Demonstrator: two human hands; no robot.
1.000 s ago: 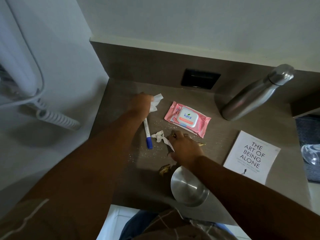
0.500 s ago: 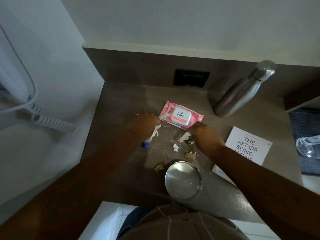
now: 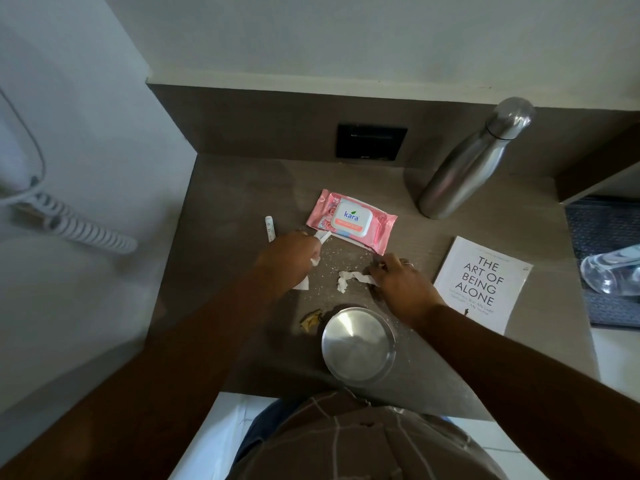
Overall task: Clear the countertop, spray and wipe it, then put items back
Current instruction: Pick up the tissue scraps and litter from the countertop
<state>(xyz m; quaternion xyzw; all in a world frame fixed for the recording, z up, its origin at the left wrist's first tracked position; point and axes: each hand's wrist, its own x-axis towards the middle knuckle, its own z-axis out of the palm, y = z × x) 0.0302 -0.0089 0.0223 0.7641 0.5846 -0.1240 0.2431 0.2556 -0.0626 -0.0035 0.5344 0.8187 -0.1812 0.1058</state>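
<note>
the countertop (image 3: 221,271) is brown and dusted with white crumbs; a torn white paper strip (image 3: 349,280) lies in the middle, its long side running from 3 to 9 o'clock; the right hand (image 3: 398,282) pinches its 3 o'clock end with closed fingers; the left hand (image 3: 291,258) is curled around white paper bits (image 3: 320,237); a white pen (image 3: 269,228) at 10 o'clock points from 12 to 6, its lower end hidden by that hand; the pink wipes pack (image 3: 351,220) lies at 12 o'clock, tilted; a steel bottle (image 3: 474,161) stands at 2 o'clock; a book (image 3: 481,284) lies at 3 o'clock; a steel bowl (image 3: 358,346) sits at 6 o'clock beside a crumpled yellow scrap (image 3: 311,319), hard to make out.
</note>
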